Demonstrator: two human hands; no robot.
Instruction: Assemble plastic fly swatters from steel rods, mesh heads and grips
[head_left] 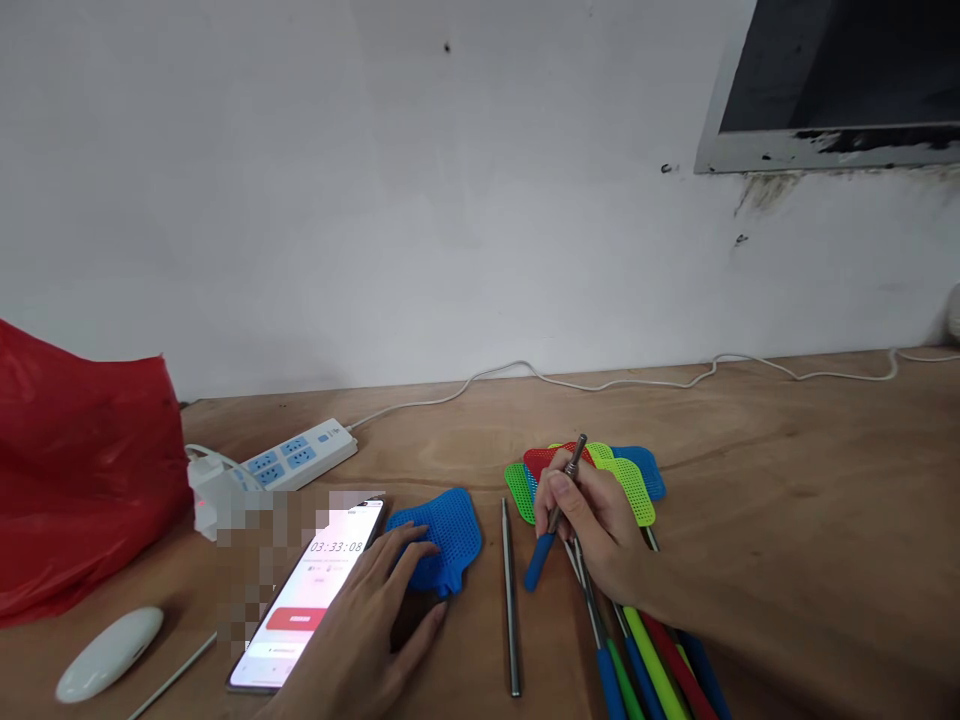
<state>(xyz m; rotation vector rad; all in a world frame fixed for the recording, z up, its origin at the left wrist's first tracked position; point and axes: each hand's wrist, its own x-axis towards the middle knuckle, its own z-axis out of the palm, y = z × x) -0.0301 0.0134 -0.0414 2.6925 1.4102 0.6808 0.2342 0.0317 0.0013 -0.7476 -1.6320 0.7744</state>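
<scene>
My right hand is closed in a pinch round a thin metal rod with a blue grip, held tilted over a pile of assembled fly swatters in green, red and blue. My left hand lies with its fingers spread, resting on a loose blue swatter head and next to a phone that shows a timer. A bare metal rod lies on the wooden table between my two hands.
A red plastic bag fills the left side. A white power strip with a cable running along the wall lies behind the phone. A white oval object sits at the front left. A dark framed panel hangs top right.
</scene>
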